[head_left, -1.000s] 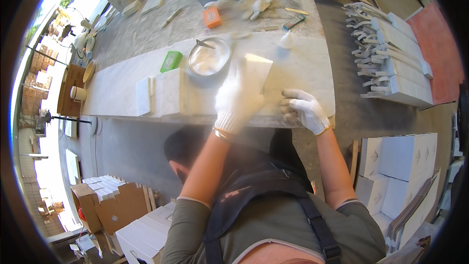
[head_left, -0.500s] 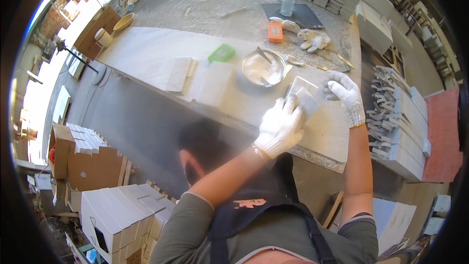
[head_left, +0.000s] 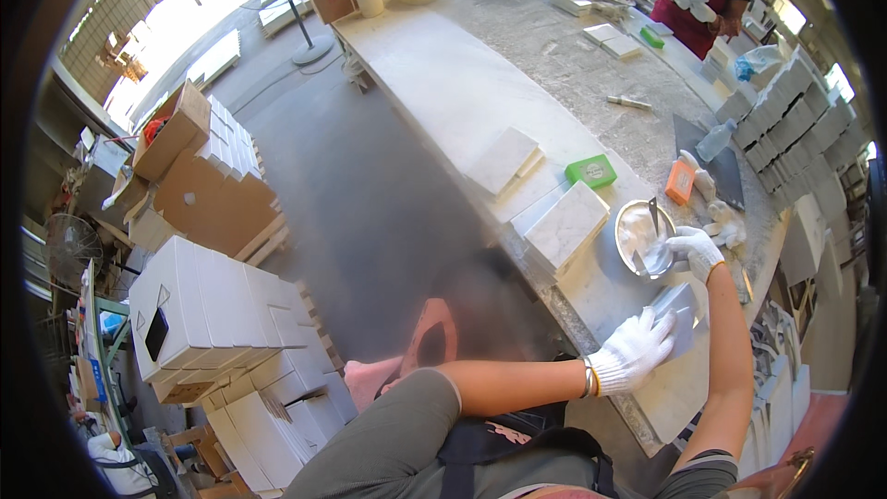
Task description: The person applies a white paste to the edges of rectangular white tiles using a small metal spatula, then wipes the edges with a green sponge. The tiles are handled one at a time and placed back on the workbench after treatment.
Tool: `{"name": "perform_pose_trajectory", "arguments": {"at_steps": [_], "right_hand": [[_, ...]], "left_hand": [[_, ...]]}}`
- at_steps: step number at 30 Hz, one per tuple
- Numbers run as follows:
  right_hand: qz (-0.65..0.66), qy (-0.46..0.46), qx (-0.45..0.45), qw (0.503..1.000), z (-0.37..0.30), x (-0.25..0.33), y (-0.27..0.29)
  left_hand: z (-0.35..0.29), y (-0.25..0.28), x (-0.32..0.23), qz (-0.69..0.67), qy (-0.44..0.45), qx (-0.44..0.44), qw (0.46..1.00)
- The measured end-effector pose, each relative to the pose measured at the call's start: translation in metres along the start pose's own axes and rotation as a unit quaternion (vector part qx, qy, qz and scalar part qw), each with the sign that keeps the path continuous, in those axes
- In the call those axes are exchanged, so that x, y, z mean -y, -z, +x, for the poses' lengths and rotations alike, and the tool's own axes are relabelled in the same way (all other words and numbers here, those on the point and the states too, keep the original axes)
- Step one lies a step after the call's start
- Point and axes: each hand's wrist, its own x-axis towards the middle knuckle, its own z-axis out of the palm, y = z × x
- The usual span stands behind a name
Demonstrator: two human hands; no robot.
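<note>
My left hand (head_left: pixel 633 351), in a white knit glove, grips a pale stone tile (head_left: pixel 680 307) over the near end of the table. My gloved right hand (head_left: pixel 696 251) is at the right rim of a round bowl (head_left: pixel 621 242) of white paste. Its fingers are closed, but what they hold is hidden. A spatula (head_left: pixel 653 211) stands in the paste, and a second blade (head_left: pixel 638 263) shows near the bowl's near rim. Left of the bowl lies a stack of marbled tiles (head_left: pixel 568 225), with a green box (head_left: pixel 590 172) behind it. An orange box (head_left: pixel 680 182) lies beyond the bowl.
White gloves (head_left: pixel 726 224) and a clear bottle (head_left: pixel 716 140) lie at the right. More tiles (head_left: pixel 504 161) sit along the table's left edge. Stacked slabs (head_left: pixel 799 120) rise at the far right, near a person in red (head_left: pixel 698 0). White cartons (head_left: pixel 212 314) stand at the left.
The view has swung left, bringing the person in red into sight. My right hand has moved from above the table to the bowl's rim. My left hand still holds the tile.
</note>
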Motion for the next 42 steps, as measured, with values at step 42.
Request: {"name": "perform_pose_trajectory", "arguments": {"at_steps": [42], "right_hand": [[0.194,0.080,-0.291,0.933,-0.307,-0.255,0.014]], "left_hand": [[0.000,0.002,-0.006,0.062,0.014,0.081,0.995]]}}
